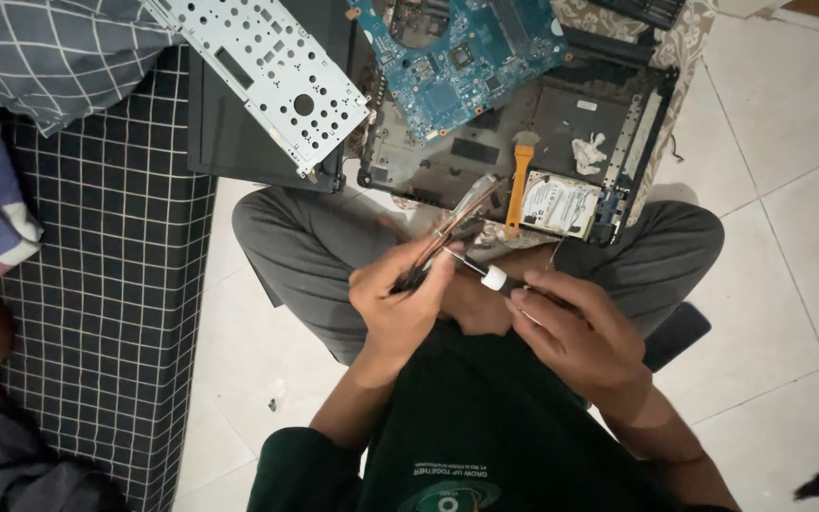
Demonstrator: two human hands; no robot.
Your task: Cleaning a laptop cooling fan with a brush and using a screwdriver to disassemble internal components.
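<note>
Copper heat pipe (pixel 457 220): pinched in left hand (pixel 400 303) above the lap, before the open laptop base (pixel 485 156). Screwdriver (pixel 485 273): gripped by right hand (pixel 571 327). Best kept square, pipe steadied.

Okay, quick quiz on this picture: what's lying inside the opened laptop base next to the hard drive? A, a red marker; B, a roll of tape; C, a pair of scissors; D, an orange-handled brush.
D: an orange-handled brush lies in the laptop base, just left of the hard drive, while the left hand and right hand work on a small part above the lap.
</note>
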